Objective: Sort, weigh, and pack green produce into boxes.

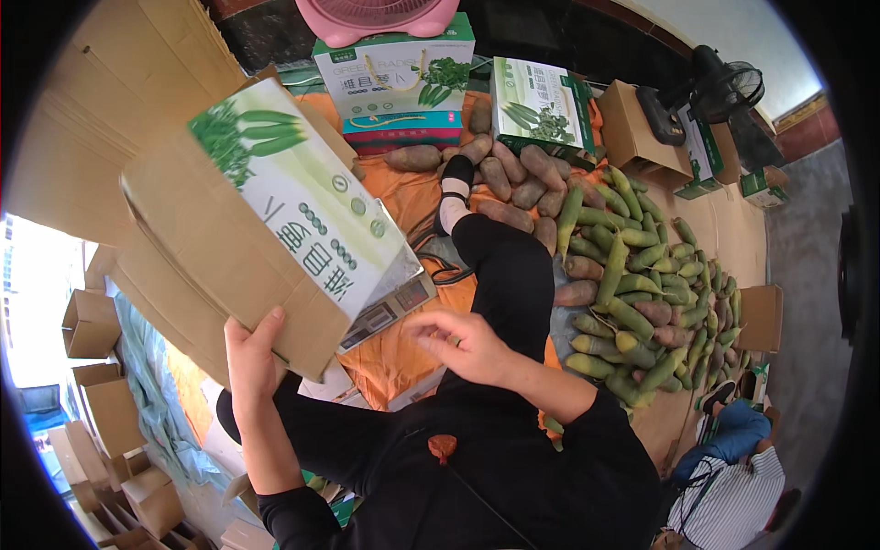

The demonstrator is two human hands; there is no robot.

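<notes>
My left hand [252, 353] grips the lower edge of a flattened cardboard box [275, 220], white and green printed on one face, brown on the inside, and holds it up tilted in front of me. My right hand [458, 341] hovers free just right of the box's lower corner, fingers loosely curled and holding nothing. Under the box, a digital scale [390, 307] with a grey display panel peeks out on an orange cloth [403, 357]. My leg in black trousers [509, 275] stretches forward over the cloth.
Green and purplish long radishes [632, 284] lie heaped on the right. Printed gift boxes [394, 78] [541, 105] and a pink fan [376, 18] stand at the back. Brown cartons [92, 325] are stacked left. Another person in a striped shirt [733, 490] sits lower right. A black fan [729, 87] stands far right.
</notes>
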